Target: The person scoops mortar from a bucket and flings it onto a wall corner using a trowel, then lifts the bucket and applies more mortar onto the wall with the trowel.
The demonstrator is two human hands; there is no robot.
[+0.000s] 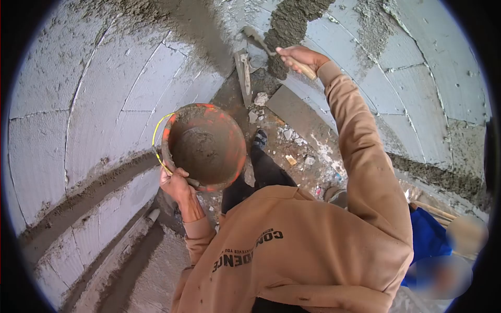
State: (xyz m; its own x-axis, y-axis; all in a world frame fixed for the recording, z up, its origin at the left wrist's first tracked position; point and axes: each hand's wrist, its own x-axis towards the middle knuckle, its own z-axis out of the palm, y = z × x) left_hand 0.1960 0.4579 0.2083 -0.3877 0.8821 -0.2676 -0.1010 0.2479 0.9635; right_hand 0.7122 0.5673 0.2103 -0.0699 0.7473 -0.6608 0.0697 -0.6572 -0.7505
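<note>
In the head view, the left hand (pixel 177 183) is at 8 o'clock from the middle, its fingers closed on the rim of an orange bucket (pixel 236 169) at the bucket's 7 o'clock edge. The bucket sits at 9 to 10 o'clock, its mouth facing the camera, its sides smeared grey, with wet mortar (pixel 194 148) inside. Its yellow handle (pixel 154 140) curves along the 9 o'clock side and ends near the left hand. The right hand (pixel 301 57) is at 1 o'clock, arm stretched out, fingers wrapped around the wooden handle (pixel 309 72) of a trowel (pixel 259 41). The trowel points toward 11 o'clock, just beside a dark band of mortar (pixel 288 26) on the right block wall (pixel 360 78); whether its blade touches the wall, I cannot tell. The left block wall (pixel 99 99) fills 9 to 11 o'clock and meets the other in a corner at 12 o'clock. Below that corner a narrow board (pixel 243 78) leans, with rubble (pixel 288 136) scattered on the floor near the middle, toward 2 o'clock. At 4 o'clock lies something blue (pixel 430 235), partly blurred.
</note>
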